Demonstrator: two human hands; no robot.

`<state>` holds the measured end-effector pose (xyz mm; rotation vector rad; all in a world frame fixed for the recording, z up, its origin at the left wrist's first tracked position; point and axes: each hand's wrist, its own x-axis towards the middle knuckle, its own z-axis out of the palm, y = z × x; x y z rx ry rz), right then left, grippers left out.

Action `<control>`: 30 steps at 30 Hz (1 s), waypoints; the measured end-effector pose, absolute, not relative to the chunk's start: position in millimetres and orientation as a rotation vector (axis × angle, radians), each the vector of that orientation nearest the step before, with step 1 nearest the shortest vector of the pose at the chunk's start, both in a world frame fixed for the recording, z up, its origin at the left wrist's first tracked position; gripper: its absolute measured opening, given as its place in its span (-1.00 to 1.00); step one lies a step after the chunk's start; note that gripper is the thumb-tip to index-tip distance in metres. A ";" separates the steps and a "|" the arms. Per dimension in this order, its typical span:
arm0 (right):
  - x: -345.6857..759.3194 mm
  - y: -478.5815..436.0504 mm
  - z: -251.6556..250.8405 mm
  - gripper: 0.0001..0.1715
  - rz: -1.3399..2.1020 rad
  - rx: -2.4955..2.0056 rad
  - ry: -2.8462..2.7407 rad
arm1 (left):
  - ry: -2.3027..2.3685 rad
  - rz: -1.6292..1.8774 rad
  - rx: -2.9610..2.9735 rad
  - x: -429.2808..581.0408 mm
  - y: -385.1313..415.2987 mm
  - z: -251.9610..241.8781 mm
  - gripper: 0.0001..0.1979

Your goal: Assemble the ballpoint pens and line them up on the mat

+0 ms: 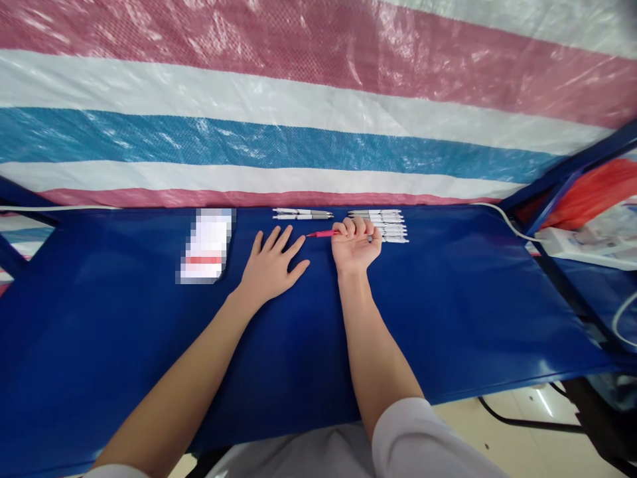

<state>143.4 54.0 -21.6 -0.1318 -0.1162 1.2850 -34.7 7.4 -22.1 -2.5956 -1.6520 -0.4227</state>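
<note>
My right hand (356,247) is turned palm up, its fingers curled around a red pen (322,234). The pen lies level and its pointed end reaches left, close to the left index fingertip. My left hand (273,265) rests flat on the blue table with fingers spread and nothing in it. Beyond the hands, a small group of white and grey pens (302,214) lies near the table's back edge. Just behind and right of my right hand is a stack of several white pens (393,226), partly hidden by that hand.
A pixelated white item with a red band (204,245) lies left of my left hand. Striped plastic sheeting (298,146) hangs behind the blue table (472,312). At the right are a white power strip (587,245), a cable and a red bag (597,192).
</note>
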 end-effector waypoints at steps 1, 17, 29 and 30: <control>143.5 53.9 -21.6 -0.70 1.282 -0.131 -0.115 | -1.648 -0.420 -2.591 -34.8 7.5 -22.6 -0.45; 143.8 54.9 -20.1 -0.65 1.128 -0.402 -0.393 | -1.614 -0.435 -2.569 -34.7 8.7 -25.9 -0.46; 144.2 54.1 -19.3 -0.64 1.197 -0.239 -0.244 | -1.605 -0.502 -2.584 -33.7 9.8 -25.1 -0.48; 144.4 53.8 -18.7 -0.63 1.212 -0.208 -0.217 | -1.604 -0.500 -2.585 -33.6 10.0 -25.1 -0.48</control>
